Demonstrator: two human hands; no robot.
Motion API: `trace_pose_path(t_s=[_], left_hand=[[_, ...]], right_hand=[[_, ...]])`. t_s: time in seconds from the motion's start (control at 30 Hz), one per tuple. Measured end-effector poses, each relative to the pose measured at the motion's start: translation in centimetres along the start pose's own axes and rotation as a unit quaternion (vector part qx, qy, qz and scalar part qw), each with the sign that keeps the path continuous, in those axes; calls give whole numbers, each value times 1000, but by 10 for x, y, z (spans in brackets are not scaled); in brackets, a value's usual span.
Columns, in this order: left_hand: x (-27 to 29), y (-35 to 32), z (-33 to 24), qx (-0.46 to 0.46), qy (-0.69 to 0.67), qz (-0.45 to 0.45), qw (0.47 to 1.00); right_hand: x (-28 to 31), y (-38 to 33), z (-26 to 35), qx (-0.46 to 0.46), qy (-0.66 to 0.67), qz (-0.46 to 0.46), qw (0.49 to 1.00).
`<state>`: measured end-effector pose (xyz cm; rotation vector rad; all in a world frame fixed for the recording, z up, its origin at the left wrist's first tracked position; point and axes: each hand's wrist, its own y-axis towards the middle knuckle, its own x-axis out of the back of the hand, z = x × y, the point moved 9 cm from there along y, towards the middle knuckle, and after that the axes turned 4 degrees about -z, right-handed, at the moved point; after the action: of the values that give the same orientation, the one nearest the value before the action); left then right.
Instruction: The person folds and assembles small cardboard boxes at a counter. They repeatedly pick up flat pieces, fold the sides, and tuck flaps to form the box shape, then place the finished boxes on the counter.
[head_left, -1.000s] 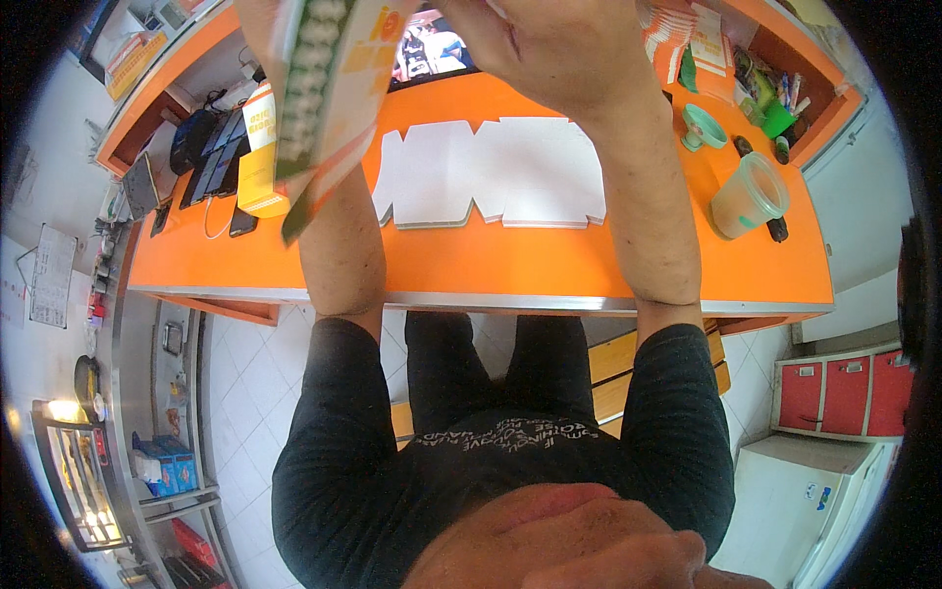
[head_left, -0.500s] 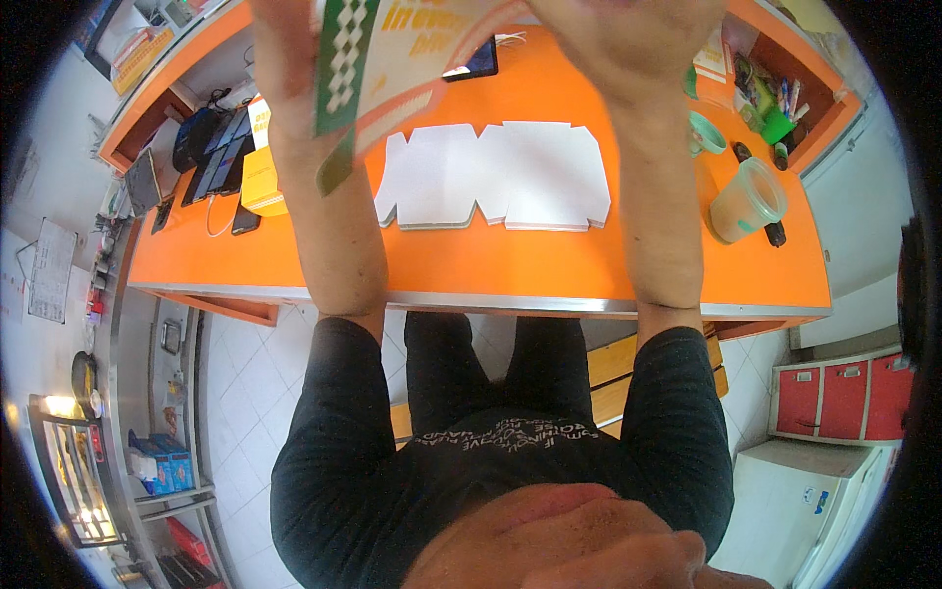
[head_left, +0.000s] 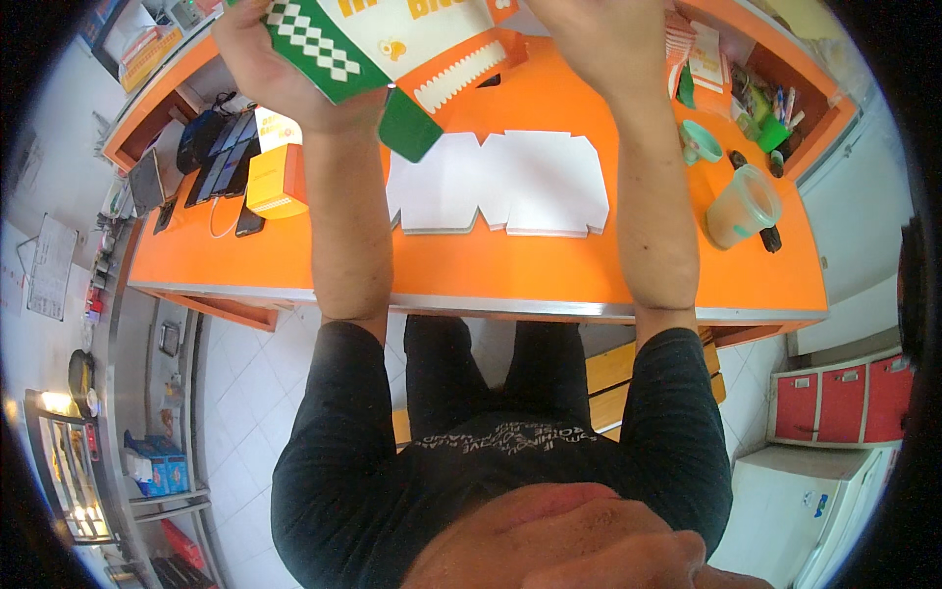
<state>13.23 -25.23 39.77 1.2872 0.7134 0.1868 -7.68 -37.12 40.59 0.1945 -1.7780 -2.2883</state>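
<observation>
My left hand [head_left: 265,74] grips the left edge of a printed cardboard food box [head_left: 417,39], which is cut off by the top of the picture. Its panels are white, green with white diamonds, and orange; a green flap [head_left: 412,128] hangs from the lower edge. At the box's right side is my right hand [head_left: 603,44], its fingers out of sight beyond the upper edge, so its grip cannot be made out. Under the raised box, a stack of flat white box blanks [head_left: 545,182] lies on the orange table [head_left: 471,270].
On the left are a yellow-orange box [head_left: 278,187], a tablet [head_left: 228,157] and a phone [head_left: 251,216]. To the right stand a translucent tub [head_left: 741,211], a mint-green round item [head_left: 700,142] and a green pen holder [head_left: 775,131]. A metal strip edges the table's front.
The box has come further into view and turned, showing more of its printed face. Its green flap now hangs over the blanks. My left hand has shifted left and lower.
</observation>
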Motion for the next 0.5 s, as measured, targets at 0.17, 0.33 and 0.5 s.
trace_pose_path(t_s=[0.17, 0.33, 0.5], left_hand=[[-24, -6, -1, 198, -312, 53, 928], [-19, -35, 25, 283, -342, 66, 894], [-55, -16, -3, 191, -213, 114, 951]], right_hand=[[-21, 4, -38, -110, 210, 36, 971], [-15, -3, -22, -165, 258, 75, 949], [-13, -1, -31, -234, 415, 4, 879]])
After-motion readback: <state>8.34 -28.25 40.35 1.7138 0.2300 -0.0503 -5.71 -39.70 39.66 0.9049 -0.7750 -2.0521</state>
